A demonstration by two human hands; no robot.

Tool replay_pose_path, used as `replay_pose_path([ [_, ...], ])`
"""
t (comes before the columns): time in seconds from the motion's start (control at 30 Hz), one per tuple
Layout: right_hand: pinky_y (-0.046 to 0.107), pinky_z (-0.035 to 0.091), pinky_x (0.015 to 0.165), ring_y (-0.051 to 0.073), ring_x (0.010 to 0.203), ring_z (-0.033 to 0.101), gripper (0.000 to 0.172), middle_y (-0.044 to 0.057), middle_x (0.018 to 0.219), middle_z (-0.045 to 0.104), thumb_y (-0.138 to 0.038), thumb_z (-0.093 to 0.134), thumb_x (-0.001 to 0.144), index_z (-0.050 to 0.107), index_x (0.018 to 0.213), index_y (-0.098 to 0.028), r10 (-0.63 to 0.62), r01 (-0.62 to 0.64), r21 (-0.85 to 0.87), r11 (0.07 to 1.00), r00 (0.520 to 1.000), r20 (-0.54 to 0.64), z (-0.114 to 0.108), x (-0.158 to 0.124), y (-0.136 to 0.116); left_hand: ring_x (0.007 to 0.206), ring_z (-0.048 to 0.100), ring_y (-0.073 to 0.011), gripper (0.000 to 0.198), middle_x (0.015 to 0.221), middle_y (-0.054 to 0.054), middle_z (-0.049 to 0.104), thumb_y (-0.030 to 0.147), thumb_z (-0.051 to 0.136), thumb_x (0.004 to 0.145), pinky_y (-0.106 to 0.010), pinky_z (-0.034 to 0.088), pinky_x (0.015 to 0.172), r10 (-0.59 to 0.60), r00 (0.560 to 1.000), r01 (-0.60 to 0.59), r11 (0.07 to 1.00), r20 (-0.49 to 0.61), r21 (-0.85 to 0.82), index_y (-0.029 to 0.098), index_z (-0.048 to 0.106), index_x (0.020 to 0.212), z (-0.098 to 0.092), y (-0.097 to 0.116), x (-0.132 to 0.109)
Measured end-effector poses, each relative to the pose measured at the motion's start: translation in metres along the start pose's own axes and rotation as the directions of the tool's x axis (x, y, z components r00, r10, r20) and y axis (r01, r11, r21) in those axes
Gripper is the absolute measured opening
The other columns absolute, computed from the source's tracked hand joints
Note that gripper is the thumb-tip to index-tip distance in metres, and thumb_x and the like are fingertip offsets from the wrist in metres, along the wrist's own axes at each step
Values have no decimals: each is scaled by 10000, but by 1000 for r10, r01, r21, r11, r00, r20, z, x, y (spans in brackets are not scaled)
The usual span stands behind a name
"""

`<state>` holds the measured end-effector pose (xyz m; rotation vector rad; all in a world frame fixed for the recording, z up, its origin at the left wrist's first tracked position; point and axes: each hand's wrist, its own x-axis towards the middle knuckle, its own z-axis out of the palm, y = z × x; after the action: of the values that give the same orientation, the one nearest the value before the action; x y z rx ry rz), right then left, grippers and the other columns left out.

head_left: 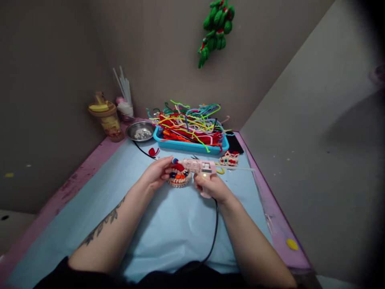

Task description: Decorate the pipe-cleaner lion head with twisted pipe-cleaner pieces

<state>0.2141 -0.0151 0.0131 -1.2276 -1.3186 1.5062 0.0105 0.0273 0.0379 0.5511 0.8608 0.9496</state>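
Note:
My right hand point(211, 185) is wrapped round the handle of a pale pink hot glue gun point(197, 165), with a long clear glue stick point(240, 168) poking out of its back. The nozzle points left, close to a small blue piece point(175, 161) pinched in the fingertips of my left hand point(159, 172). Under the nozzle, on the blue sheet, lies a round cream-edged craft piece point(179, 182) with red, dark blue and orange parts. Its far side is partly hidden by the gun and my left fingers.
A blue tray point(192, 148) heaped with colourful pipe cleaners stands at the back, beside a metal bowl point(132, 131) of small pale bits. A cream-and-red craft piece point(229, 159) and a black phone-like slab point(235, 143) lie right. The gun's black cable point(216, 224) runs toward my body.

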Motion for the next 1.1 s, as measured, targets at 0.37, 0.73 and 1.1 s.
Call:
replay_pose_path([
  [0.37, 242, 347, 435, 118, 479, 466, 388, -9, 547, 540, -545, 706, 629, 580, 726, -191, -18, 19, 34, 999, 1000, -19, 6, -3, -11, 358, 296, 3, 205, 509, 50, 433, 204, 654, 778, -83, 141, 287, -67, 998, 65, 995, -20, -75, 103, 544, 638, 0, 2, 0],
  [0.73, 223, 349, 409, 108, 461, 474, 412, -7, 531, 551, -556, 727, 603, 584, 690, -180, 4, -4, 36, 999, 1000, -5, 9, -3, -10, 347, 333, 2, 198, 542, 33, 462, 180, 564, 863, -81, 161, 262, -111, 992, 100, 980, -53, -171, 94, 572, 685, 1, 2, 0],
  [1.1, 234, 345, 419, 107, 476, 470, 428, 8, 568, 554, -581, 693, 630, 557, 631, -175, 8, -8, -14, 1000, 1000, -10, 6, -2, -6, 341, 336, 11, 210, 594, 19, 506, 201, 537, 892, -90, 168, 257, -142, 989, 131, 969, -38, -208, 79, 600, 733, 1, 4, -1],
])
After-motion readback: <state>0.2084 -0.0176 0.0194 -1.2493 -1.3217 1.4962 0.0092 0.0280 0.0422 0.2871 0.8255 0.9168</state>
